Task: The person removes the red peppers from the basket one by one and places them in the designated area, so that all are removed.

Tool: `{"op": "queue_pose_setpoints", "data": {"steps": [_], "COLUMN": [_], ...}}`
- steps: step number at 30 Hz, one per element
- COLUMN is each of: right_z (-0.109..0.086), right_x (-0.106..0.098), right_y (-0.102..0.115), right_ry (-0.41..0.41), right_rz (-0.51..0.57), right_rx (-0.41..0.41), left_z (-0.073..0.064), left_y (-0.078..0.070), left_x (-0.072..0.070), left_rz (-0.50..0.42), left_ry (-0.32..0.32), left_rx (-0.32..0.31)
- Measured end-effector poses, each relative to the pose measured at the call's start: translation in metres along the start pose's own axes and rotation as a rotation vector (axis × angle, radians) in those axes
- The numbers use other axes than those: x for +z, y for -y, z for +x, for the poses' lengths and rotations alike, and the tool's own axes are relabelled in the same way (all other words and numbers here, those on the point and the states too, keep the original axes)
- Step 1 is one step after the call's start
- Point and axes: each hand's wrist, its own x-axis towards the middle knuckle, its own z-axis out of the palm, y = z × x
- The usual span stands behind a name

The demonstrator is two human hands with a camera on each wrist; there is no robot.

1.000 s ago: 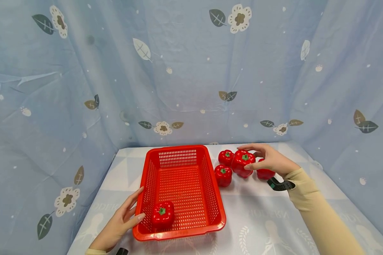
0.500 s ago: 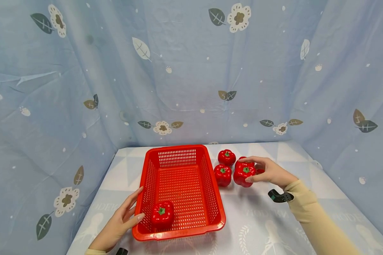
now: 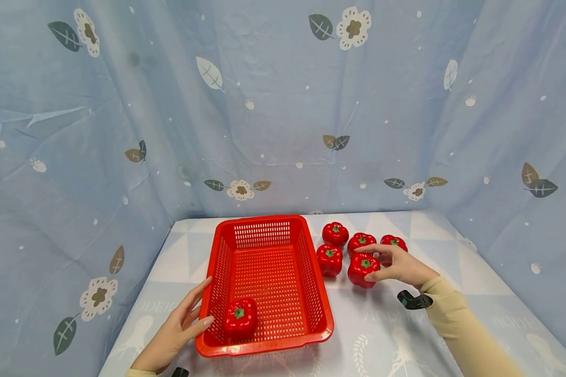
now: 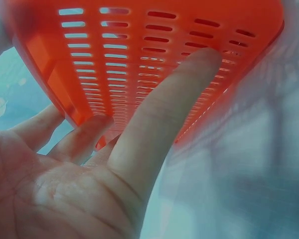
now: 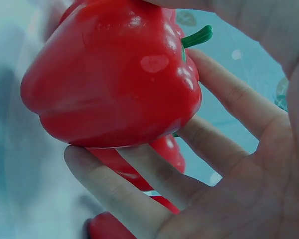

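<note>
My right hand holds a glossy red bell pepper with a green stem between thumb and fingers. In the right wrist view the held bell pepper lies sideways, with fingers spread along its underside. My left hand touches the left side of a red slotted plastic basket. The left wrist view shows its nearly straight thumb against the slotted wall. Inside the basket, at the front left corner, sits another red bell pepper.
Several more red bell peppers stand right of the basket: one at the back, one by the basket wall, one behind the held pepper and one beyond my right hand. A blue patterned curtain encloses the white-and-grey tabletop.
My right hand has drawn the held bell pepper toward me and slightly right, out from in front of the others, uncovering the pepper behind it. The left hand and basket stay put.
</note>
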Motion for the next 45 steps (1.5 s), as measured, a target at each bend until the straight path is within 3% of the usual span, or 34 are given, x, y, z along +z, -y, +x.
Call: {"op": "queue_pose_setpoints", "data": {"steps": [11,27,45], "right_z": [0.002,0.001,-0.003], "right_x": [0.004,0.007,0.005], "right_y": [-0.014,-0.012,-0.014], "right_ry": [-0.016,-0.004,0.004], "right_rz": [-0.078,-0.115,-0.041], "right_rx": [0.007,0.001,-0.034], "left_z": [0.0,-0.001,0.001], "left_y": [0.003,0.003,0.004], "left_x": [-0.001,0.0,-0.001], "left_rz": [-0.005,-0.01,-0.029], "left_ry": [0.015,0.014,0.025], "left_rx": [0.016,0.023,0.019]}}
